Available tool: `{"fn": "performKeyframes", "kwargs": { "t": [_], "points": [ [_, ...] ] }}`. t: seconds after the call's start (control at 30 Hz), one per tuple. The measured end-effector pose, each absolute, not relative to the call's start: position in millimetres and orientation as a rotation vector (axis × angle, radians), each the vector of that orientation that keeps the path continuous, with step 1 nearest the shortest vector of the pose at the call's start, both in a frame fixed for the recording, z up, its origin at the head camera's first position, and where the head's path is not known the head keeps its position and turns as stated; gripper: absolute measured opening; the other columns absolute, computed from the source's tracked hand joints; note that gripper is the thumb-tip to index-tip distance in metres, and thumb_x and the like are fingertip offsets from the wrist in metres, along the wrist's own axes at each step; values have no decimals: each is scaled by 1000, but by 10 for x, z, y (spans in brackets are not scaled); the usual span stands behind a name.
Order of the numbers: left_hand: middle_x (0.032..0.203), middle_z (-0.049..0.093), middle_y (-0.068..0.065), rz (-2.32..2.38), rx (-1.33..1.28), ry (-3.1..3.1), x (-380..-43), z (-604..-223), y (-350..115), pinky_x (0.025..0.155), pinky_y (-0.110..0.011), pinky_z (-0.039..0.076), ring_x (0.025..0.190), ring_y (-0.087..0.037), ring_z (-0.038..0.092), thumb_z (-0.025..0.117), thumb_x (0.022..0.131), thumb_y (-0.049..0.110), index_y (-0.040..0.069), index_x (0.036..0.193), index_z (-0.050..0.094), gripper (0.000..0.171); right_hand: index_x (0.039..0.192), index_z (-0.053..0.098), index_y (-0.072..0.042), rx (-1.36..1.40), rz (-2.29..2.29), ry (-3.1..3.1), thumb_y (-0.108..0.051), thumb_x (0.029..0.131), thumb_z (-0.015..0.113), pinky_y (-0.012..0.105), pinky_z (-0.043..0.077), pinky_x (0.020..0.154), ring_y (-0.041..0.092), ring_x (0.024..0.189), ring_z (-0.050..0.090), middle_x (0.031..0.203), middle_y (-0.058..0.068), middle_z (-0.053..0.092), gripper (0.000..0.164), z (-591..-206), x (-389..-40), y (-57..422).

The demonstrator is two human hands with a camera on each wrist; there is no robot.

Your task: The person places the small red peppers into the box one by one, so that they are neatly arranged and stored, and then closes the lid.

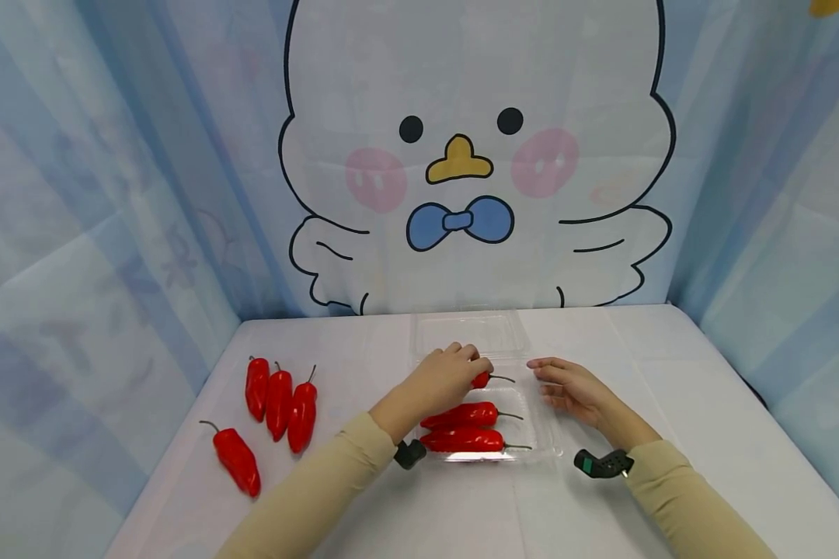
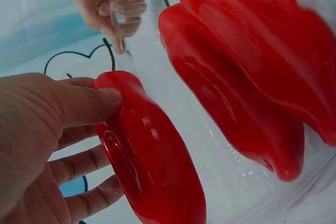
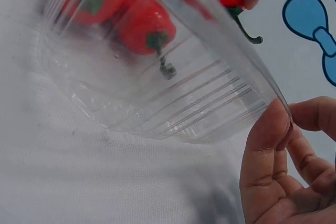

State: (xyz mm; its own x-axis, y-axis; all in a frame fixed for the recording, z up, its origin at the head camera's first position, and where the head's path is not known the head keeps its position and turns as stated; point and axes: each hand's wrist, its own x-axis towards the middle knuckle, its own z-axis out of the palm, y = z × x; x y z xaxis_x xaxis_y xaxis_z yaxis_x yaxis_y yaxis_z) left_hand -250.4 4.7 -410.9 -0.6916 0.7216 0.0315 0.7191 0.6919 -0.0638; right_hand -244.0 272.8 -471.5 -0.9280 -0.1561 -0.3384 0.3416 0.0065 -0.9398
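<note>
My left hand (image 1: 447, 376) holds a red pepper (image 2: 157, 156) with a thin green stem, thumb on its near side, over the far part of a clear plastic box (image 3: 173, 114). Two more red peppers lie side by side in the box, one nearer the middle (image 1: 464, 415) and one at the front (image 1: 464, 441); their stems point right. At the box's right side, my right hand (image 1: 576, 392) pinches the rim between thumb and index finger, as the right wrist view shows. The held pepper is mostly hidden by the left hand in the head view.
On the white table (image 1: 671, 373), three red peppers (image 1: 279, 404) lie in a row at the left, with another pepper (image 1: 238, 462) nearer the front. The box's clear lid (image 1: 468, 332) lies folded open behind it. A printed curtain (image 1: 601, 264) stands behind the table.
</note>
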Motion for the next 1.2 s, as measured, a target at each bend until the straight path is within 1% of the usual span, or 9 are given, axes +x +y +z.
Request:
{"fn": "performKeyframes", "kwargs": {
  "t": [0.17,0.37,0.47,0.7,0.9,1.0,1.2],
  "points": [
    [128,64,0,33,-1234,-2849,-2548,-4157,67,88,-28,57,112,-18,60,74,96,21,27,137,62,43,137,57,-7,203,-1980,1947,-25,105,60,18,56,68,9,79,58,118,4,53,36,-4728,-2439,2731],
    [133,63,-1,-85,-1224,-2885,-2609,-4191,65,95,-27,58,117,-18,60,78,93,23,26,139,62,48,138,57,-7,197,-1978,1947,-26,105,60,18,56,68,9,79,59,120,5,52,38,-4737,-2443,2737],
    [135,63,-1,-135,-1228,-2897,-2621,-4190,68,95,-27,57,119,-18,60,78,93,23,25,139,61,49,138,56,-7,197,-1976,1947,-26,105,60,18,56,68,9,79,59,120,5,52,38,-4739,-2444,2737],
    [133,66,-1,-212,-1295,-2954,-2634,-4209,47,103,-28,54,120,-18,62,75,95,16,20,139,63,46,135,58,-8,195,-1988,1935,-25,105,60,17,56,67,9,79,59,120,5,52,35,-4735,-2440,2735],
    [138,65,-1,-183,-1251,-3082,-2624,-4261,36,107,-34,53,125,-19,61,74,95,12,25,144,60,53,135,58,-7,181,-1987,1940,-25,105,60,17,56,68,9,79,59,120,6,52,35,-4736,-2437,2731],
    [137,65,-1,-162,-1218,-3108,-2614,-4267,21,106,-34,53,123,-19,62,74,95,13,26,144,61,52,136,57,-7,179,-1984,1943,-25,105,60,17,56,68,9,79,59,120,5,52,36,-4738,-2437,2727],
    [131,67,0,-137,-1243,-3083,-2611,-4268,-9,103,-29,54,116,-16,63,71,97,14,23,140,64,44,137,57,-7,180,-1979,1946,-25,105,60,17,56,68,9,79,59,119,4,52,37,-4739,-2432,2731]
  ]
}}
